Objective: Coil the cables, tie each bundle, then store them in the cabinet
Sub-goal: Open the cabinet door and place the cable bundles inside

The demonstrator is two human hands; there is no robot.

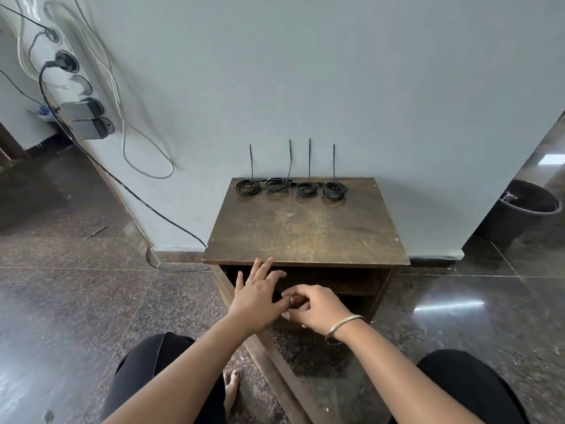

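Several coiled black cable bundles (306,189) lie in a row at the back of the brown cabinet top (305,231), against the wall. Each has a black tie tail sticking straight up. The cabinet door (275,371) hangs open toward me, and the dark inside with a shelf (342,286) shows. My left hand (260,293) is spread in front of the cabinet's opening, fingers apart, holding nothing. My right hand (312,306) is beside it with fingers curled, touching the left hand's thumb side. I cannot tell whether it holds anything.
A power strip (76,96) with plugs and loose cables hangs on the wall at the left. A black cable (146,206) runs down to the floor. A dark bucket (526,209) stands at the right. My knees (464,384) are low in the frame on the polished stone floor.
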